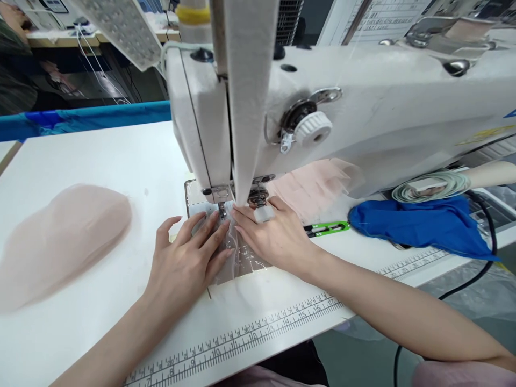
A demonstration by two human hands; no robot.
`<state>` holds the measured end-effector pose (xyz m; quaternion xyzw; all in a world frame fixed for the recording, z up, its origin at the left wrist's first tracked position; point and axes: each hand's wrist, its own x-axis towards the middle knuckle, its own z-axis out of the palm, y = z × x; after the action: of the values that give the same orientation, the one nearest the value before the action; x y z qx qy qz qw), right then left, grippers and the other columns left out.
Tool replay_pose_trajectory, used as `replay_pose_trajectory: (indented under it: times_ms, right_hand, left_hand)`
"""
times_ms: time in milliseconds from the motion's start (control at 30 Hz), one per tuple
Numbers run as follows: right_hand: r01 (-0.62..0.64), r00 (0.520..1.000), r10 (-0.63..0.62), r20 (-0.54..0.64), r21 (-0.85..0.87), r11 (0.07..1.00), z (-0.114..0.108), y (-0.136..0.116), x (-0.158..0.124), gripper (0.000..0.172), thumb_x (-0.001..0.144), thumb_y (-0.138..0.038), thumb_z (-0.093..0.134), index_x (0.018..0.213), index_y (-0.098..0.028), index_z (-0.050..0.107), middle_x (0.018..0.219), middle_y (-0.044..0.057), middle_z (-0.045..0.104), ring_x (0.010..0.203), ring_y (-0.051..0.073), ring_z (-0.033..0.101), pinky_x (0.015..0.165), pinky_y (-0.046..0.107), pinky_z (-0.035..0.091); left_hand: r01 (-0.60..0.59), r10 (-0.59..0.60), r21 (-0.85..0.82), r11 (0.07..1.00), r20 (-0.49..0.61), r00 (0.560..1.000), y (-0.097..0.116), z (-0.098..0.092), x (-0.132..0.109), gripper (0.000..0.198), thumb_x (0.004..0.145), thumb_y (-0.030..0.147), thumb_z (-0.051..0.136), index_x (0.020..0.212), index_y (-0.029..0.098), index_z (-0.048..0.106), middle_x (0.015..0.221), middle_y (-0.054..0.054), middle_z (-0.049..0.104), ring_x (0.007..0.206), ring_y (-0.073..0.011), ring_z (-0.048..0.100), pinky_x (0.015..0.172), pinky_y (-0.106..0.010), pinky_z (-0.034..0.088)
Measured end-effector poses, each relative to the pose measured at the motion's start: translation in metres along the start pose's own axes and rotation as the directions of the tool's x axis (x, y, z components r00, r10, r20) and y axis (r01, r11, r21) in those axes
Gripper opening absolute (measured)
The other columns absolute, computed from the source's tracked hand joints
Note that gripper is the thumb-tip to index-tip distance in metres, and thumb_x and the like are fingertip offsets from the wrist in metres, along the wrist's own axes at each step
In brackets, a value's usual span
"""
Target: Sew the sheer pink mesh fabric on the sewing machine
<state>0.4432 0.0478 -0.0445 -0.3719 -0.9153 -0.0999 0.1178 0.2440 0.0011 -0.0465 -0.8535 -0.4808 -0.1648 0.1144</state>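
Observation:
My left hand (185, 258) lies flat with fingers stretched out on a thin, sheer pale fabric (237, 260) just in front of the presser foot (221, 207) of a white sewing machine (363, 113). My right hand (274, 234) rests beside it, fingers extended and pressing the same fabric near the needle, a white thimble-like ring (264, 215) on one finger. A wide white tape (248, 102) runs down from above to the needle area. More pale pink fabric (314, 185) bunches behind the foot under the machine arm.
A heap of pale pink sheer fabric (60, 236) lies on the white table (100, 161) at left. Blue cloth (423, 226), a coil of tape (435, 185) and green-handled snips (326, 228) sit at right. A printed ruler (250, 336) runs along the table's front edge.

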Motion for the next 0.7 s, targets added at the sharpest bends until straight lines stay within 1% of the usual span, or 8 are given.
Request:
replay_pose_trajectory:
  times_ms: [167,267,333,400,467,533,600,700]
  right_hand:
    - [0.005,1.0,-0.005,-0.017,0.035,0.999,-0.002,0.003,0.001,0.027,0.097,-0.018,0.045,0.098,-0.015,0.072,0.111,0.008,0.072,0.099,0.023,0.059,0.079,0.039,0.038]
    - [-0.003,1.0,0.0,0.014,0.183,0.983,-0.019,0.004,-0.002,0.026,0.097,-0.02,0.046,0.094,-0.016,0.072,0.093,0.006,0.073,0.091,0.021,0.059,0.073,0.035,0.038]
    - [-0.023,0.992,-0.021,0.12,0.355,0.935,-0.034,0.004,-0.005,0.019,0.094,-0.029,0.055,0.094,-0.018,0.07,0.088,0.001,0.071,0.079,0.017,0.059,0.06,0.03,0.036]
    - [-0.033,0.947,-0.126,0.295,0.48,0.877,-0.048,0.003,-0.009,0.015,0.086,-0.034,0.066,0.094,-0.021,0.068,0.093,-0.002,0.068,0.069,0.012,0.056,0.052,0.026,0.029]
    - [-0.031,0.896,-0.204,0.394,0.514,0.857,-0.056,0.003,-0.01,0.002,0.086,-0.023,0.065,0.086,-0.021,0.066,0.092,-0.003,0.066,0.064,0.01,0.053,0.049,0.025,0.025]
    - [-0.051,0.89,-0.203,0.409,0.53,0.846,-0.058,0.004,-0.011,0.013,0.088,-0.012,0.059,0.077,-0.019,0.061,0.087,-0.003,0.065,0.064,0.009,0.053,0.05,0.024,0.026]
    - [-0.119,0.91,-0.14,0.39,0.57,0.813,-0.058,0.007,-0.01,0.017,0.09,-0.009,0.054,0.075,-0.018,0.057,0.077,-0.004,0.063,0.061,0.008,0.053,0.052,0.023,0.028]
    - [-0.209,0.934,-0.036,0.354,0.626,0.752,-0.058,0.012,-0.01,0.017,0.095,-0.013,0.048,0.081,-0.018,0.056,0.066,-0.006,0.058,0.054,0.006,0.051,0.053,0.022,0.03]
  left_hand:
    - [-0.023,0.023,0.025,0.999,-0.005,1.0,-0.001,0.0,-0.001,0.037,0.097,0.034,0.049,0.131,0.022,0.055,0.131,-0.006,0.063,0.12,-0.0302,0.056,0.1,-0.052,0.031]
    - [-0.042,0.044,0.03,0.999,-0.065,0.997,-0.001,-0.012,-0.004,0.03,0.095,0.031,0.053,0.124,0.023,0.059,0.122,-0.006,0.069,0.106,-0.0287,0.062,0.093,-0.049,0.035]
    - [-0.092,0.09,-0.034,0.995,-0.054,0.994,-0.001,-0.024,-0.006,0.024,0.094,0.035,0.054,0.113,0.022,0.064,0.112,-0.005,0.072,0.09,-0.025,0.064,0.083,-0.044,0.038]
    - [-0.151,0.158,-0.138,0.979,0.04,0.987,-0.002,-0.034,-0.008,0.027,0.093,0.044,0.054,0.105,0.022,0.065,0.107,-0.005,0.071,0.08,-0.0209,0.063,0.076,-0.04,0.04]
    - [-0.197,0.225,-0.201,0.96,0.125,0.966,-0.003,-0.04,-0.011,0.025,0.094,0.041,0.05,0.097,0.023,0.067,0.104,-0.003,0.069,0.074,-0.0179,0.063,0.072,-0.037,0.041]
    - [-0.221,0.248,-0.192,0.956,0.13,0.96,-0.004,-0.042,-0.012,0.022,0.096,0.027,0.046,0.09,0.024,0.067,0.101,-0.001,0.069,0.066,-0.0148,0.06,0.067,-0.035,0.04]
    - [-0.192,0.22,-0.212,0.958,0.118,0.968,-0.005,-0.041,-0.013,0.025,0.096,0.018,0.042,0.089,0.023,0.065,0.097,0.0,0.069,0.062,-0.0135,0.057,0.062,-0.032,0.041]
    - [-0.007,0.073,-0.311,0.95,0.201,0.977,-0.006,-0.042,-0.01,0.022,0.099,0.027,0.039,0.095,0.023,0.06,0.087,0.0,0.069,0.066,-0.0153,0.061,0.056,-0.028,0.045]
